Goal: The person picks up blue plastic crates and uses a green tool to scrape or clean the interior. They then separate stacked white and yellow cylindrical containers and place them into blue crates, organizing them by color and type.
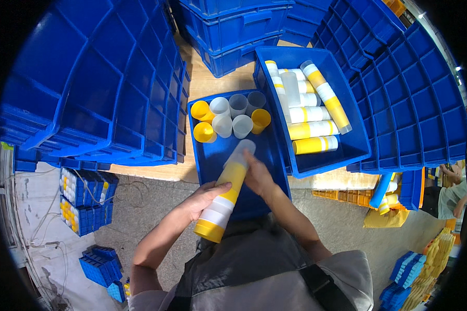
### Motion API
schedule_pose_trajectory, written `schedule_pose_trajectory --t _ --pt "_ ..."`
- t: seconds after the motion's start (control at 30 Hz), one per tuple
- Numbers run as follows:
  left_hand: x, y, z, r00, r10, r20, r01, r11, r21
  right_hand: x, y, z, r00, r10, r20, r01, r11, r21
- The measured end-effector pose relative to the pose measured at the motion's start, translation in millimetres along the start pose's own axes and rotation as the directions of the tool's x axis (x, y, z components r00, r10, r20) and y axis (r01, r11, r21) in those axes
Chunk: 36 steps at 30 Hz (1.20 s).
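A long stack of nested plastic cups (233, 177), banded yellow, white and translucent, slants across my body over a shallow blue tray (206, 163). Its lower part is in the grip of my left hand (206, 200), thumb on top. Around the upper, translucent end close the fingers of my right hand (258, 175). Beyond the stack, two rows of upright cups stand in the tray: yellow ones (204, 132) at the left, translucent ones (242, 126) in the middle, and another yellow cup (260, 120) at the right.
Right of the tray, a deeper blue crate (315, 167) holds several lying cup stacks (315, 130). Tall piles of blue crates rise at left (89, 85), behind (233, 31) and right (412, 101). The wooden table's (155, 172) near edge is close. A co-worker (447, 198) is at far right.
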<state>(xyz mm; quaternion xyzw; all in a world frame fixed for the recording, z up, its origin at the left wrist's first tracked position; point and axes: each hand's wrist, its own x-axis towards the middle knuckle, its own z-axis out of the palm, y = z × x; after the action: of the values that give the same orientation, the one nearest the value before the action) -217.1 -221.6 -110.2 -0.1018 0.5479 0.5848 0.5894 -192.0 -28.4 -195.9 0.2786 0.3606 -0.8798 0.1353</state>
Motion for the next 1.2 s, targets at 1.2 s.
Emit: schedule_pose_trajectory --t 1.2 --pt "-43 -66 -53 0.996 -0.083 -0.033 0.050 0.827 -0.560 24 46 31 0.960 0.201 0.194 -0.250 0.929 0.274"
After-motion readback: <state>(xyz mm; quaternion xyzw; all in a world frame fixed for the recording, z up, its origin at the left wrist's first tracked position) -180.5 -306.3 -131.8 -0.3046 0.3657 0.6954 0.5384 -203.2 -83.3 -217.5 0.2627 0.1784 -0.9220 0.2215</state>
